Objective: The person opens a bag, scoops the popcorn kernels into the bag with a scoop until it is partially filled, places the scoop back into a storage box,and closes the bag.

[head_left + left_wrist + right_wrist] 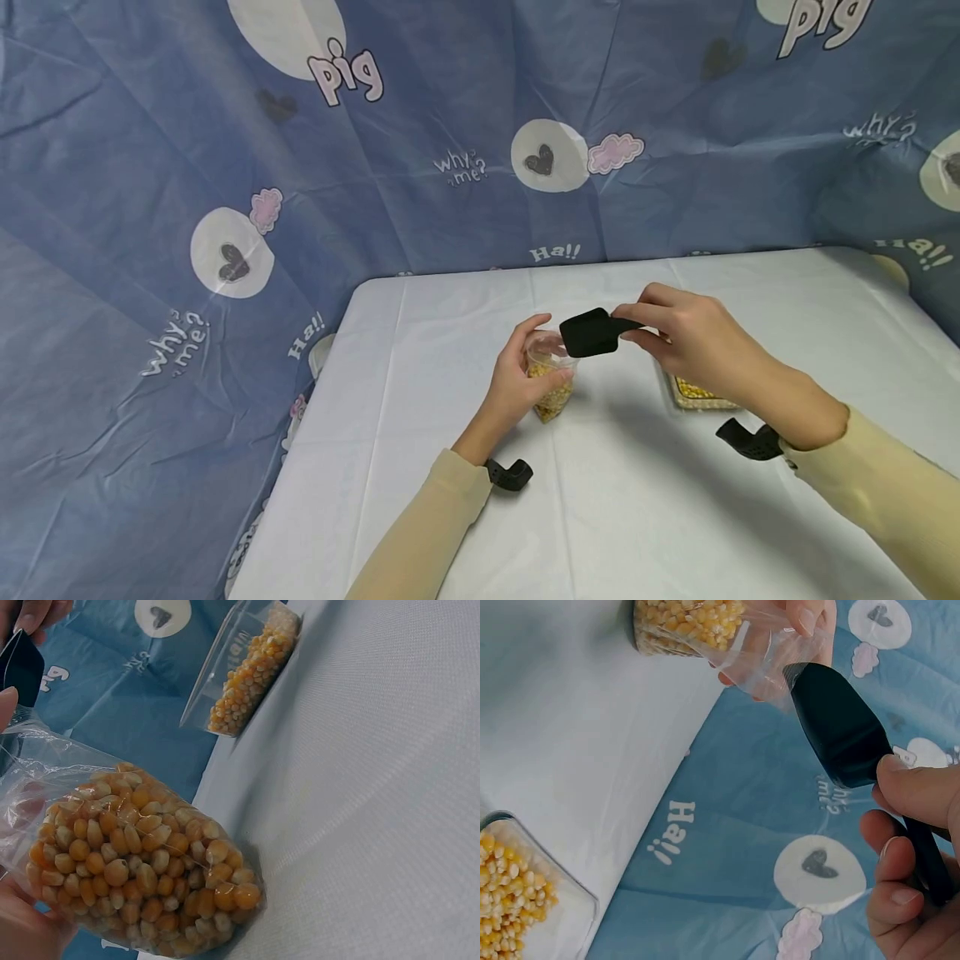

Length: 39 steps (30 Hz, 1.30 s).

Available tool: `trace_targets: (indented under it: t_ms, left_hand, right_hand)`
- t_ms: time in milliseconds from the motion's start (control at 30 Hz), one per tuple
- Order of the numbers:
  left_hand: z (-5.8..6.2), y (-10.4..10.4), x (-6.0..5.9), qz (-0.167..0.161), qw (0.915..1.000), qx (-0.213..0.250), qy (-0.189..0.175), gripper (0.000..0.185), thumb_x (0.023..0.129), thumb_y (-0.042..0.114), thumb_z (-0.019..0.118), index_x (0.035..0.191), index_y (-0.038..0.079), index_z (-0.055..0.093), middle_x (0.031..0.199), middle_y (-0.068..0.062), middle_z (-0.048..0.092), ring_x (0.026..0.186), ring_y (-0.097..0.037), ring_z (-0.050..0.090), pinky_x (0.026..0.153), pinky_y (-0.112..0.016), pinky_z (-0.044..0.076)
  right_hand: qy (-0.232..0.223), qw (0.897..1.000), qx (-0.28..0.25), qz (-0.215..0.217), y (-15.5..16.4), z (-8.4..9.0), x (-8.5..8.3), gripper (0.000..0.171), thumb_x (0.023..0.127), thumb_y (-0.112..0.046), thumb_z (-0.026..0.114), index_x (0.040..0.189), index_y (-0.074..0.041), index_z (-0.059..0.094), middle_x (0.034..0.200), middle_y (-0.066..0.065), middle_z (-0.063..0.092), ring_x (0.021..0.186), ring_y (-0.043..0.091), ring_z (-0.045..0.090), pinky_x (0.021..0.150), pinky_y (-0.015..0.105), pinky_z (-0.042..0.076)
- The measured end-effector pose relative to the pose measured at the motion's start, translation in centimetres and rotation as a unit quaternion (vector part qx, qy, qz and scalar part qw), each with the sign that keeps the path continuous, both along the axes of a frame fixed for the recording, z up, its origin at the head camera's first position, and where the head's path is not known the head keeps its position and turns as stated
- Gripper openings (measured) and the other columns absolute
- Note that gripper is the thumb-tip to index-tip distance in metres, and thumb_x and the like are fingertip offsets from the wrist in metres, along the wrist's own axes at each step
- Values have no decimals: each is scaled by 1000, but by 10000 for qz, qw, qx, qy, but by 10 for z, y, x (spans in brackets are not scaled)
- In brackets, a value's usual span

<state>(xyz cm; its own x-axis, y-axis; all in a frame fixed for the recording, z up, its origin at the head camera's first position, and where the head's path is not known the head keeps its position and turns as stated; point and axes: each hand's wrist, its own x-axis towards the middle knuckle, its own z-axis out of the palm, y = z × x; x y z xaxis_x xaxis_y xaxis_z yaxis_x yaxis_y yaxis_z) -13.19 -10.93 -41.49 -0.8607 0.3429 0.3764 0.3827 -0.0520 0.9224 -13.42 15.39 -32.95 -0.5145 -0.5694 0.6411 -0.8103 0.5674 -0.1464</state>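
Your left hand (517,385) grips the bag of corn kernels (551,385); your right hand (693,337) pinches the black scoop (592,333) at the bag's mouth. Keep that mouth wide and tip slowly. The kernel tray (701,396) sits right of the bag.

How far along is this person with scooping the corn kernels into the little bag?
Well along, it seems: the clear bag already holds a good heap of kernels. In hand now: the left hand grips the bag upright on the table, and the right hand holds the black scoop at the bag's mouth. Left to do: the clear tray beside it has kernels in it, and the bag is not full.
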Motion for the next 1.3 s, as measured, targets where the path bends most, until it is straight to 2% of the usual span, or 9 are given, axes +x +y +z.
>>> trace_targets:
  t_ms: [300, 467, 833, 1133, 1300]
  left_hand:
    - [-1, 1, -1, -168, 9996, 198, 77, 74, 87, -9, 71, 150, 8, 37, 126, -33, 56, 111, -52, 57, 102, -65, 39]
    - [-1, 1, -2, -133, 9997, 168, 64, 74, 87, -9, 71, 150, 7, 37, 126, -33, 56, 111, -52, 56, 101, -66, 38]
    - [-5, 2, -3, -101, 9998, 146, -7, 74, 86, -8, 73, 149, 9, 38, 126, -32, 57, 111, -52, 57, 101, -64, 40]
    - [-6, 2, -3, -83, 10000, 3, 10, 74, 87, -5, 74, 150, 10, 38, 126, -28, 58, 112, -50, 58, 99, -45, 49]
    - [-6, 2, -4, -126, 9999, 27, 82, 74, 87, -6, 73, 150, 8, 37, 126, -31, 57, 111, -51, 57, 99, -55, 47]
  right_hand:
    - [-8, 9997, -115, -214, 11, -4, 3, 39, 73, 2, 86, 107, -13, 77, 86, -8, 61, 60, 3, 47, 52, 18, 38]
    - [-13, 9991, -204, -375, 20, -7, 3, 38, 72, 0, 87, 106, -14, 77, 85, -10, 60, 60, 2, 46, 53, 16, 37]
    - [-134, 9959, -432, -783, 43, -18, 6, 36, 75, -3, 86, 107, -15, 77, 88, -11, 61, 67, -1, 50, 57, 16, 40]
    - [-346, 9923, -623, -1010, 64, -28, 11, 41, 72, -4, 89, 110, -15, 78, 86, -13, 58, 64, -4, 43, 55, 16, 35]
    - [-408, 9904, -586, -1180, 74, -29, 15, 41, 72, -4, 89, 110, -16, 77, 84, -14, 58, 63, -4, 41, 55, 16, 34]
